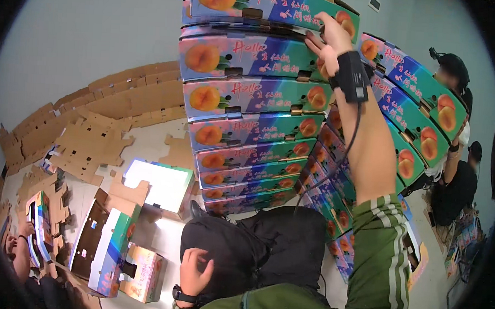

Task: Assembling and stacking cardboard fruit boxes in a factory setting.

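Observation:
A tall stack of printed cardboard fruit boxes (256,93) stands before me, blue to green with peach pictures. The top box (299,14) sits slightly out of line with those below. My right hand (332,41) reaches up to its front right part, fingers stretched and spread against the box near the gap under it. A black device with a cable is strapped to that wrist. My left hand (195,272) is low beside my dark trousers (254,244), holding nothing, its fingers loosely bent and apart.
More stacked boxes (412,101) rise at the right, with a person (456,70) behind them and another person (453,187) lower down. Flattened brown cardboard (91,141) lies at the left. An open box (103,242), a white-topped box (159,183) and another person's hand (26,229) are there too.

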